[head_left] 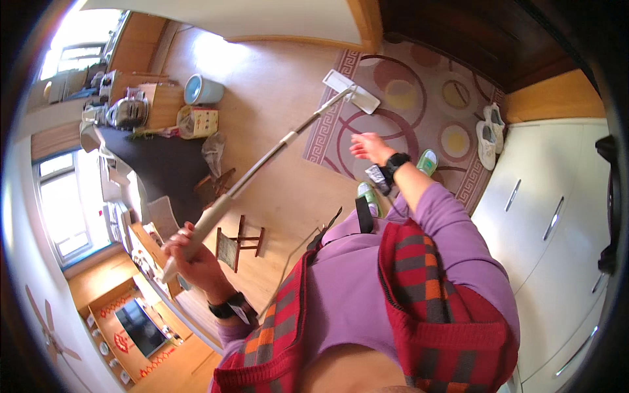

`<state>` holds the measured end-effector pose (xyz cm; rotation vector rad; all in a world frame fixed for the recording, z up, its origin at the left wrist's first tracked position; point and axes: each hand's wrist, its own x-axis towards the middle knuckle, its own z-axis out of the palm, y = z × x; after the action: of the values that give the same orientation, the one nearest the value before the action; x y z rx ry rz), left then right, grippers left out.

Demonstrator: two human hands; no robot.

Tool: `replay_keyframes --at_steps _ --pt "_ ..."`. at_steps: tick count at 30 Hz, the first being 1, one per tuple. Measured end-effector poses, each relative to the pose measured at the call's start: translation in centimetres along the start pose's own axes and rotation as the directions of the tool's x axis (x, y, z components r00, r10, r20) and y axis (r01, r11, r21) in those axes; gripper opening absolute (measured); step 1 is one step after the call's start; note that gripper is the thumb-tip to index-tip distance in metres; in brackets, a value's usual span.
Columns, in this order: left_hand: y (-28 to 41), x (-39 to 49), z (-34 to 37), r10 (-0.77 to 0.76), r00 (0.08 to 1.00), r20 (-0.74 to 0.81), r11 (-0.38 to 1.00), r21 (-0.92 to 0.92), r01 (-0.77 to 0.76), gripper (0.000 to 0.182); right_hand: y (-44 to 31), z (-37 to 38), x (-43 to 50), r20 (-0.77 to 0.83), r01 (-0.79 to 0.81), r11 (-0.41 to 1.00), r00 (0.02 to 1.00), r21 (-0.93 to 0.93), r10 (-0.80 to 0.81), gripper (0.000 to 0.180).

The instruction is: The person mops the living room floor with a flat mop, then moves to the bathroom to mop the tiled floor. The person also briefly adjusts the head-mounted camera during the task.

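My left hand [191,255] is wrapped around the thick beige grip of a flat mop [260,167]. The metal pole slants away to the upper right. Its white rectangular mop head [364,99] straddles the Greek-key border of a patterned rug [378,132] and the bare wooden floor. My right hand [372,148] hangs free over the rug, fingers a little apart, holding nothing. Each wrist wears a black strap. Below that hand are my feet in green slippers [427,163], one on the rug and one at its edge.
A wooden folding stool [239,244] stands on the floor to the left. Beyond it are a dark-topped table [162,162], a plastic bag [213,152] and a light-blue bucket [204,89]. White shoes [486,142] sit beside a white cabinet [545,196] at right.
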<state>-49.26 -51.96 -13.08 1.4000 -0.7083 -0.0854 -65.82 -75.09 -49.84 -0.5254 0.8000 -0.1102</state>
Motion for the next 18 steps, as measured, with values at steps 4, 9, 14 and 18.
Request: replay_keyframes --at_steps 4,9,14,18 --pt "0.6 -2.3 -0.7 -0.192 0.974 -0.123 0.959 0.185 0.213 0.009 -1.3 11.2 5.7 0.089 -0.270 0.946 0.962 0.177 0.258 0.056" --pt "0.8 -5.8 0.3 -0.171 0.984 0.046 0.974 0.160 0.162 0.004 0.4 16.9 9.4 -0.184 -0.214 0.905 0.937 0.367 0.296 0.035" --pt "2.8 -2.9 -0.7 -0.141 0.972 0.188 0.976 0.193 0.104 0.021 -0.4 17.3 7.0 -0.277 -0.040 0.967 0.954 0.252 0.112 0.016" --pt "2.8 0.4 2.2 -0.165 0.891 0.423 0.983 0.145 0.113 0.027 -3.4 13.0 5.2 -0.477 0.093 0.883 0.865 0.459 0.157 0.015"
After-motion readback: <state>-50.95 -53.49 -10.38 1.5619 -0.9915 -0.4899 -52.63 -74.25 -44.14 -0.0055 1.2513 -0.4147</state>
